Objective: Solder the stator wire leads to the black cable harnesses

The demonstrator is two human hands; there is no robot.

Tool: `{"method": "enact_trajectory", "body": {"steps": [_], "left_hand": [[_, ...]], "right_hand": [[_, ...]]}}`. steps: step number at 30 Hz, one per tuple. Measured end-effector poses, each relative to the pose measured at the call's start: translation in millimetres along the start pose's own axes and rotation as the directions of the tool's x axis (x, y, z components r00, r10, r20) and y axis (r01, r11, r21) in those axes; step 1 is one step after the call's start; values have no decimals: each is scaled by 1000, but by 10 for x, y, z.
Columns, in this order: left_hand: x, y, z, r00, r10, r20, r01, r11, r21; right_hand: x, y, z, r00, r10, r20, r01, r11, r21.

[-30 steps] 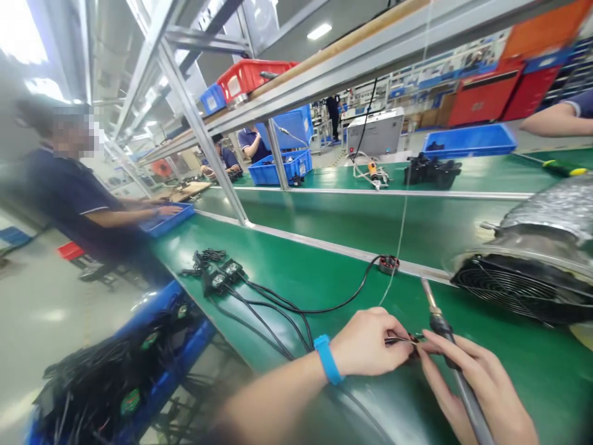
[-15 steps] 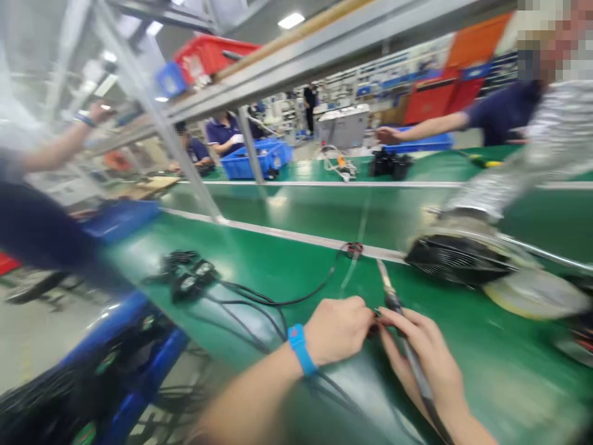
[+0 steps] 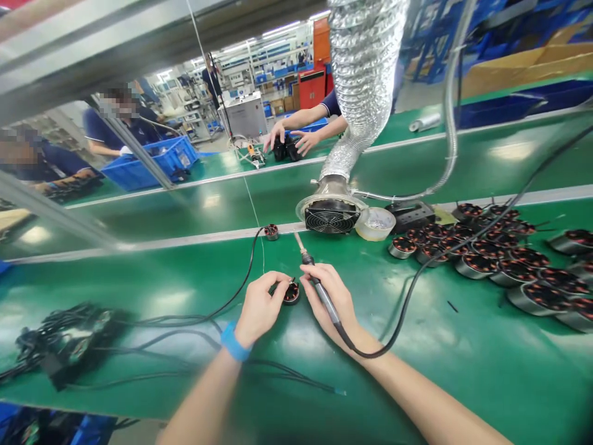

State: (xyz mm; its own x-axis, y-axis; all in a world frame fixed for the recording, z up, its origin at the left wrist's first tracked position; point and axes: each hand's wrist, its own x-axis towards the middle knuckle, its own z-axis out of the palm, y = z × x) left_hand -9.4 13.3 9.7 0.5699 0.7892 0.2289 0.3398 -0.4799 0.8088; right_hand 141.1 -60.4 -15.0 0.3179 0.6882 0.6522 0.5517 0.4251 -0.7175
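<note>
My left hand (image 3: pixel 259 307), with a blue wristband (image 3: pixel 235 342), is closed at the left side of a small round motor (image 3: pixel 291 293) with copper windings. Thumb and index finger pinch at its rim; the exact contact is partly hidden. A soldering iron (image 3: pixel 328 304) rests in my right hand (image 3: pixel 341 293), its tip pointing up and away over the green bench. The right fingertips are just right of the motor. Another small motor (image 3: pixel 271 232) with a black cable (image 3: pixel 248 278) stands farther back by the pale strip. A thin strand of wire (image 3: pixel 254 207) hangs down near it.
A fan (image 3: pixel 332 217) under a silver duct (image 3: pixel 364 74) stands behind the iron, beside a tape roll (image 3: pixel 376 224). Several motors (image 3: pixel 477 266) crowd the right. Bundled black cables (image 3: pixel 69 337) lie left. Across the bench, a co-worker's hands (image 3: pixel 303 141) touch black parts.
The view has swung right, bringing the group of motors into sight. The motor at my left fingers now shows more clearly. The iron stays in my right hand.
</note>
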Motion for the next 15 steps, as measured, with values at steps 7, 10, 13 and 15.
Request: {"method": "enact_trajectory", "body": {"steps": [7, 10, 13, 15], "left_hand": [[-3, -4, 54, 993, -111, -42, 109, 993, -50], [8, 10, 54, 990, -132, -44, 130, 990, -55], [10, 19, 51, 990, -131, -43, 129, 990, -61], [7, 19, 53, 991, -123, -47, 120, 991, -61]], "right_hand": [[-18, -52, -192, 966, 169, -193, -155, 984, 85], [-77, -40, -230, 970, 176, -168, -148, 975, 164], [-93, -53, -232, 982, 141, -130, -119, 979, 163], [-76, -78, -226, 989, 95, -110, -81, 988, 129]]}}
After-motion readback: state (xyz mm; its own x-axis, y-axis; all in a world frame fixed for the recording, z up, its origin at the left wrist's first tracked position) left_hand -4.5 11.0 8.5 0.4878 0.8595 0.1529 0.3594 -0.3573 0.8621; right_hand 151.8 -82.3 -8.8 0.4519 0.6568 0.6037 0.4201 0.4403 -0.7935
